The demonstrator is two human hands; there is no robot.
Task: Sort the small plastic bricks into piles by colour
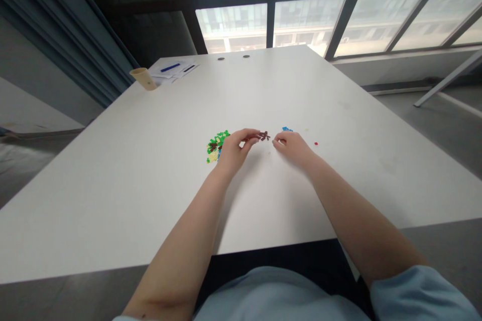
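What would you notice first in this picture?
The left hand pinches a small brown piece near the middle of the white table, with the right hand close beside it. Left of them lies a pile of tiny green and yellow bricks. Bright windows fill the far side.

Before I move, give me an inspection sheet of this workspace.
Surface: white table, faint scuffs.
Job's things: brown piece; brick pile, mostly green and yellow; blue bricks; red brick.
Clutter: tan cup; papers with blue pen, at the far edge.
Grips: left hand pinches the brown piece; right hand sits close beside it, curled, hold unclear.
Cables: nothing seen.
Surroundings: large window; blue curtain; grey floor.
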